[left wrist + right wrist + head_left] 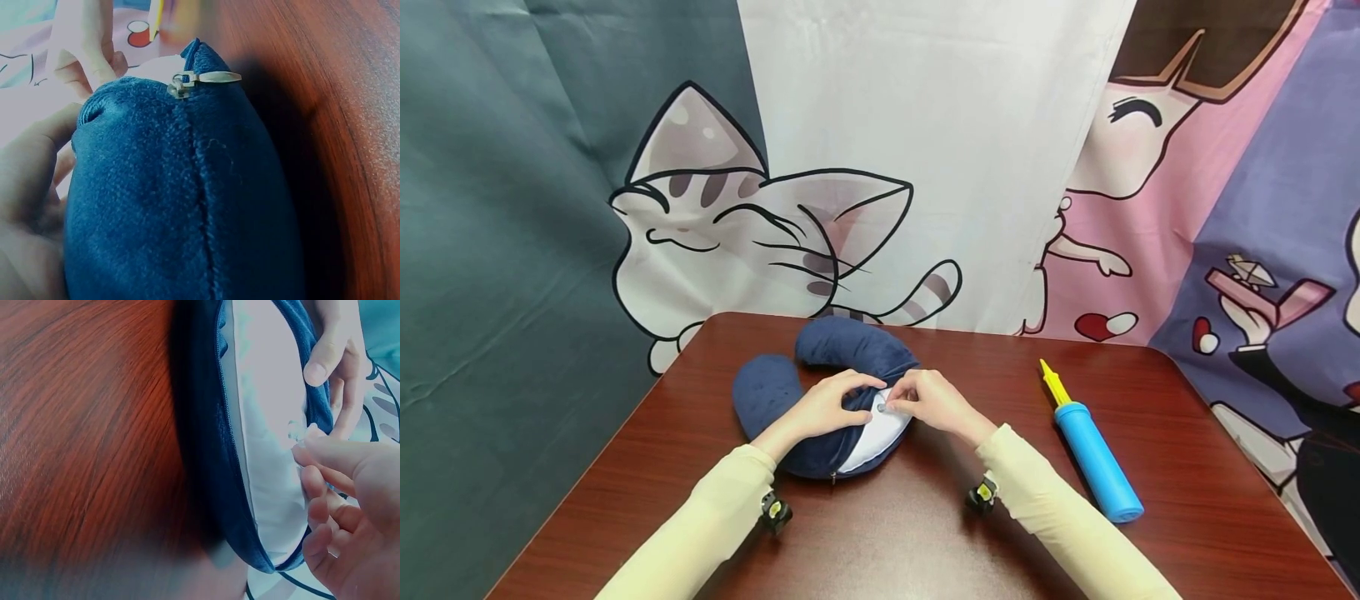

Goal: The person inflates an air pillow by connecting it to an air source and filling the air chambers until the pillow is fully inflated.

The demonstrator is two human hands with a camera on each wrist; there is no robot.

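Note:
A navy plush U-shaped neck pillow (766,390) lies on the table, its zipper open over a white inner air bladder (867,443). A small clear air valve (294,430) stands out from the white surface. My left hand (829,406) grips the opened edge of the blue cover, thumb on the side toward the white part. With thumb and forefinger, my right hand (936,403) pinches at the valve; the fingertips partly hide it. The zipper pull (219,77) hangs at the near end of the opening.
A blue hand pump (1097,462) with a yellow nozzle (1055,383) lies on the right of the dark red wooden table (880,542). Behind the table hangs a cartoon-printed curtain (985,150). A small camera sits on each wrist.

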